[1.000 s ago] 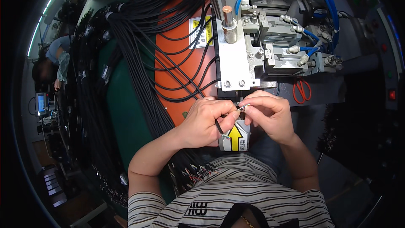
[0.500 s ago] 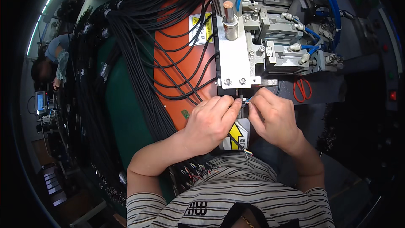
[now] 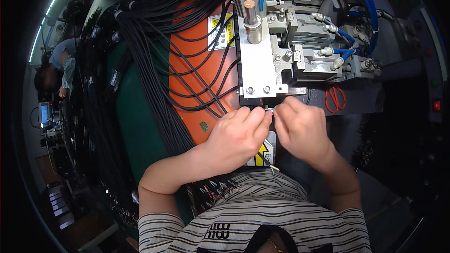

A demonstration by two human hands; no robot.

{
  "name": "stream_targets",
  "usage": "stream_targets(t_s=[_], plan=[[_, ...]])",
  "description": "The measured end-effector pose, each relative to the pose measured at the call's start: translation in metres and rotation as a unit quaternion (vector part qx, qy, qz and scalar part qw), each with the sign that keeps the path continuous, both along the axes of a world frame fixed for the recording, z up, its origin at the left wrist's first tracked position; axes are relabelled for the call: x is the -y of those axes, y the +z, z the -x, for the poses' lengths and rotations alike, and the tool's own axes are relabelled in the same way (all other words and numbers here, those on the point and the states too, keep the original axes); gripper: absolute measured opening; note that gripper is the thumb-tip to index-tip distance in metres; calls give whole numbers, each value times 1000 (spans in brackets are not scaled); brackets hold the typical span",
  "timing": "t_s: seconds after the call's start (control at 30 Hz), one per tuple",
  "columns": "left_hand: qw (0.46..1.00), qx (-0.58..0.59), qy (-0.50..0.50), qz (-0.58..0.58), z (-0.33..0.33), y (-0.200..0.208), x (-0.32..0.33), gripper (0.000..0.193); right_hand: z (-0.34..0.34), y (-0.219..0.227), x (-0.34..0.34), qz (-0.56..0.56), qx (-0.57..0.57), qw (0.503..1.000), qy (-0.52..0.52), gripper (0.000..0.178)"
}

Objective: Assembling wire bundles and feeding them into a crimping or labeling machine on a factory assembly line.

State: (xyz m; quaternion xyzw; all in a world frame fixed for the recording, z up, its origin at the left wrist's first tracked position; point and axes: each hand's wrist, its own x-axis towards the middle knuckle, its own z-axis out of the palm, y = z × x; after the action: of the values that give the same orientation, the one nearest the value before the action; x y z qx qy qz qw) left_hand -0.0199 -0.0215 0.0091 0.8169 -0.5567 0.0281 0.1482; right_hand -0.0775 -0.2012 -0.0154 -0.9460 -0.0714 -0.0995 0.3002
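My left hand [image 3: 240,131] is closed in a pinch just in front of the machine's white metal block [image 3: 258,68]. Between its fingertips and those of my right hand [image 3: 301,127] shows a small bit of thin blue and white wires [image 3: 270,109]. The right hand's thumb and forefinger are pressed together on these wires; most of them is covered by the fingers. Under my left hand, a black cable runs toward me and ends in stripped coloured wires [image 3: 275,168].
A bundle of black cables [image 3: 152,75] crosses the orange board [image 3: 187,82] to my left. Pneumatic cylinders [image 3: 311,40] with blue hoses stand at the back right. Red-handled scissors [image 3: 334,99] lie right of the machine. Another person [image 3: 65,61] sits far left.
My fingertips have drawn closer together, covering more of the wires. The machine and board appear shifted slightly left in the picture.
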Motion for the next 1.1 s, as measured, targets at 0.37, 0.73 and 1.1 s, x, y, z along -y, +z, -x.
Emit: stream_targets(t_s=[0.37,0.73,1.1], plan=[[1000,-2,-3,-13,-1,-1,6,41,-6,-8,9,-80,-24,996,21,7],[999,-16,10,28,-1,-5,0,36,1,-15,-1,-143,91,985,-38,3],[995,-71,38,54,-10,-12,-21,34,1,-28,8,-378,-167,908,-64,5]])
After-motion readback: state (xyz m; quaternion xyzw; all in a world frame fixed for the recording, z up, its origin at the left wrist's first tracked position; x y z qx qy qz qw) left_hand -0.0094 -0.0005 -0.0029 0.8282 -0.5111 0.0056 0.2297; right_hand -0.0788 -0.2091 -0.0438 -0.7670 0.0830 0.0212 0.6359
